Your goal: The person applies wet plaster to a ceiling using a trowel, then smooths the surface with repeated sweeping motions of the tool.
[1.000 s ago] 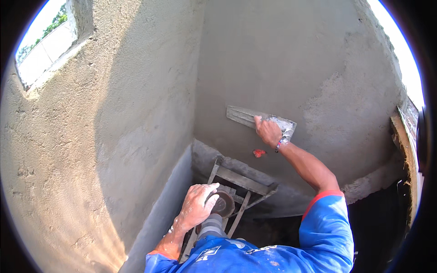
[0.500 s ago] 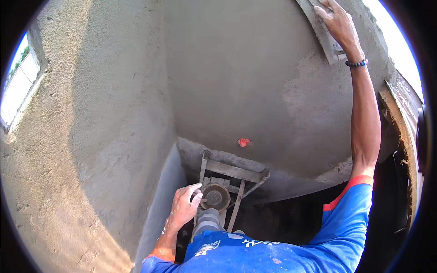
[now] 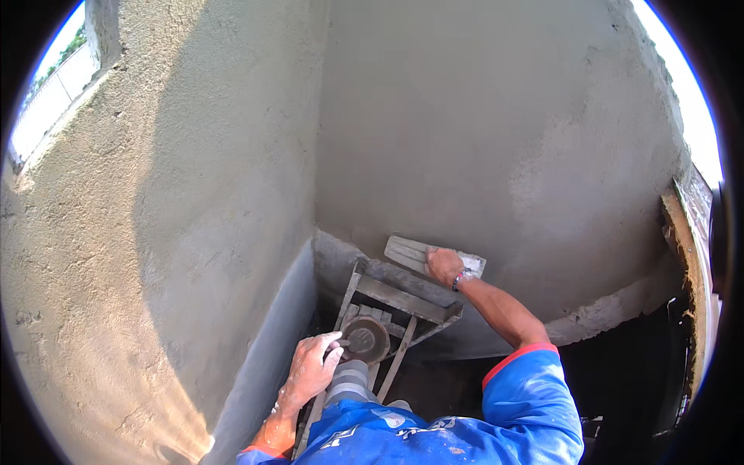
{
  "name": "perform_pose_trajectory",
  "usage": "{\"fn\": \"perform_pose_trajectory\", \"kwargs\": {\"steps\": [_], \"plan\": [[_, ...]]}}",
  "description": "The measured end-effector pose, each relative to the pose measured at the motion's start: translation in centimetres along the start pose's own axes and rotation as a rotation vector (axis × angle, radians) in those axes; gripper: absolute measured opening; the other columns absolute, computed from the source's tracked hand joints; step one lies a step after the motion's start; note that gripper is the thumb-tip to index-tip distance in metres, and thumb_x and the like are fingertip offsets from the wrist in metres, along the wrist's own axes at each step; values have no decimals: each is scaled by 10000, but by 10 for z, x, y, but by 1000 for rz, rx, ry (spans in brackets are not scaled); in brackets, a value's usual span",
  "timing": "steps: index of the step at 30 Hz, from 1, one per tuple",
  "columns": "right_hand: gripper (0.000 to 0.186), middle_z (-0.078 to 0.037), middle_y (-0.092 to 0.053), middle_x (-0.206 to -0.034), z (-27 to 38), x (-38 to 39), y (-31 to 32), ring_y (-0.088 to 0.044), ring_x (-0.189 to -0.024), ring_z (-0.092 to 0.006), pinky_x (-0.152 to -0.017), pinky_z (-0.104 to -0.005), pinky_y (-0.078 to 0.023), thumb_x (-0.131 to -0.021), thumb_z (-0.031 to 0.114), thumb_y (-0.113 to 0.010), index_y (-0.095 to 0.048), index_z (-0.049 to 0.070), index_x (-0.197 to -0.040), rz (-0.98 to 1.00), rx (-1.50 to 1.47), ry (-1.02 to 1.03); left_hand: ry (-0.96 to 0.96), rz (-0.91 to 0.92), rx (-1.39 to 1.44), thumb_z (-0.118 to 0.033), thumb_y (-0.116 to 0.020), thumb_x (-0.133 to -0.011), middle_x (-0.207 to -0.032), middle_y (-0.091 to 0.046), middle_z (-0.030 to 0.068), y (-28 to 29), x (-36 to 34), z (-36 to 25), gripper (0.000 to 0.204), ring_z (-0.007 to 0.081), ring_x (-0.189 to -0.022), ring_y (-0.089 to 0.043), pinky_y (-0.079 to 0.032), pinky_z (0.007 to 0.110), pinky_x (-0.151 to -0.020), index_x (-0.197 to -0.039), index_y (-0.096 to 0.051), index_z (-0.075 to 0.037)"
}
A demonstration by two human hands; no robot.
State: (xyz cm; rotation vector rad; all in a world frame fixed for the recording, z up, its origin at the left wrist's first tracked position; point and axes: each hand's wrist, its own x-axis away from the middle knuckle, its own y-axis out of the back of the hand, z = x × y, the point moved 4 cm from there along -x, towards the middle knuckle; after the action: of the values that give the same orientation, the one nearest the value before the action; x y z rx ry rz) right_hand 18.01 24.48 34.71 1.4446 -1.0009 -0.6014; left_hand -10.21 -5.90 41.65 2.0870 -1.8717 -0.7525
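Note:
My right hand grips a plasterer's float, a long pale board smeared with grey mortar. It lies against the lower part of the plastered wall, just above a ledge. My left hand, dusted with mortar, is held low beside a round bucket. Its thumb and fingers are closed around a small dark end of something I cannot make out. Grey residue coats the inside of the bucket, which rests on wooden slats in front of me.
A wooden frame like a ladder or trestle stands at the wall's foot. To the left rises a rough, partly sunlit wall with an opening at its upper edge. A broken-edged board stands at the right, beside a dark hollow.
My right hand has brought the float down and left from high on the wall to its lower part. The reddish patch there is no longer visible. My left hand stays by the bucket.

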Motion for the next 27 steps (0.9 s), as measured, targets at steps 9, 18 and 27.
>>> {"fn": "perform_pose_trajectory", "kwargs": {"steps": [9,18,27], "plan": [[403,-151,-641,-680,39,48,371,-644,-659,-292,-650,-405,-490,-884,203,-616,-495,7,-1214,-1014,-692,12,72,20,52,-102,-636,-870,-930,-690,178,1,-5,6,275,316,-867,-671,-520,390,-801,-1116,-625,19],[541,-307,-654,-917,72,-40,544,-633,-943,-461,-860,-513,-500,-883,173,-519,-292,-77,-1307,-1377,-588,-194,-194,-26,29,-131,-642,-868,-990,-687,158,-3,-35,-35,287,324,-921,-654,-485,410,-862,-1120,-625,6],[505,-301,-651,-830,87,-82,421,-636,-826,-486,-771,-560,-498,-874,163,-541,-348,-46,-1292,-1019,-404,-74,-45,39,61,-155,-633,-873,-1029,-679,208,-12,-21,-7,303,354,-932,-657,-506,424,-855,-1116,-629,25]]}}
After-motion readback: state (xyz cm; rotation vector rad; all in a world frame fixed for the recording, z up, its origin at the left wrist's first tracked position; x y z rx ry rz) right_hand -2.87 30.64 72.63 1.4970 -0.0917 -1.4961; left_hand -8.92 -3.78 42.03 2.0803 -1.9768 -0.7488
